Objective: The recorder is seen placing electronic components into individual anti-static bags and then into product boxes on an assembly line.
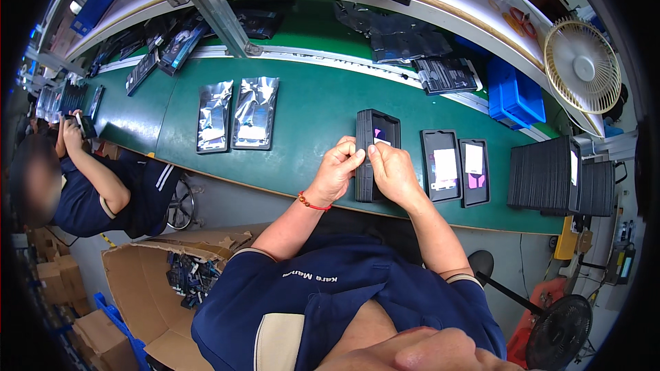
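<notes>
A short stack of black plastic trays (366, 126) stands at the bench's front edge, straight before me. My left hand (337, 170) is closed on the left side of the stack, thumb against its near part. From the right, my right hand (394, 170) grips the same stack with curled fingers, partly hiding the top tray, where a little pink and white shows. Just right of my hands lie a black tray with a white sheet (441, 173) and a narrower black tray with pink pieces (476, 189).
Two trays with silver bags, one a shiny bag (254, 113), lie to the left. A tall row of black trays (543, 177) and a blue bin (514, 96) stand right. A co-worker (103, 178) sits far left; an open carton (148, 282) is below.
</notes>
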### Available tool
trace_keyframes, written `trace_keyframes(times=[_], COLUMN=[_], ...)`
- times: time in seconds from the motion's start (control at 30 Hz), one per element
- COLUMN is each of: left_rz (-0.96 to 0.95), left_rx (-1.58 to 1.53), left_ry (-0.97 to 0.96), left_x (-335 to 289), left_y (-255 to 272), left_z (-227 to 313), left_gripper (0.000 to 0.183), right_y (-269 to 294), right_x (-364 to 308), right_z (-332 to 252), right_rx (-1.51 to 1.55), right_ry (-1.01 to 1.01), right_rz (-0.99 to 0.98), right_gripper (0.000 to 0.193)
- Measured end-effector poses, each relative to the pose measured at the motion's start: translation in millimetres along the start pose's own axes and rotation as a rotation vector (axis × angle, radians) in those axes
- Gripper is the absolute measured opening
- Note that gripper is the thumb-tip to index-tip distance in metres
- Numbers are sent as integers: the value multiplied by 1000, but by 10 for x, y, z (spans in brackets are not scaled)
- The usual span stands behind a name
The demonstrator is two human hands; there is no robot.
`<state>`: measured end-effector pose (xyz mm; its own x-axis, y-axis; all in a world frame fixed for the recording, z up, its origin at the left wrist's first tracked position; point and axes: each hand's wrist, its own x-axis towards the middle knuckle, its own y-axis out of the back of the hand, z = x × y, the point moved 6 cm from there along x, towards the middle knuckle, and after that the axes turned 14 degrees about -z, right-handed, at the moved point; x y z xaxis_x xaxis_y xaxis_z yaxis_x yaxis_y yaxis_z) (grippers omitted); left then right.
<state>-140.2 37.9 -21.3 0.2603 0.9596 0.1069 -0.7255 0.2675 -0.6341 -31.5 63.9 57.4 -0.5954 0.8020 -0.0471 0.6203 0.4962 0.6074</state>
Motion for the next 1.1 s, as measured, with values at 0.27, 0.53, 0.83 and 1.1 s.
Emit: trace_keyframes(times=[0.27,0.53,0.83,1.1], left_rz=[75,188,196,274], left_rx=[-31,113,177,84], left_ry=[-19,-22,-149,-180], left_x=[-103,-163,-164,-302], left_y=[316,380,296,675], left_z=[89,243,310,580], left_gripper=[24,27,24,24], right_y=[253,178,-311,-41], right_x=[-69,38,360,440], right_z=[-85,65,-189,-53], right_rx=[-45,-378,-26,-80], right_ry=[-6,-153,88,35], right_rz=[75,41,56,59], right_gripper=[31,45,34,32])
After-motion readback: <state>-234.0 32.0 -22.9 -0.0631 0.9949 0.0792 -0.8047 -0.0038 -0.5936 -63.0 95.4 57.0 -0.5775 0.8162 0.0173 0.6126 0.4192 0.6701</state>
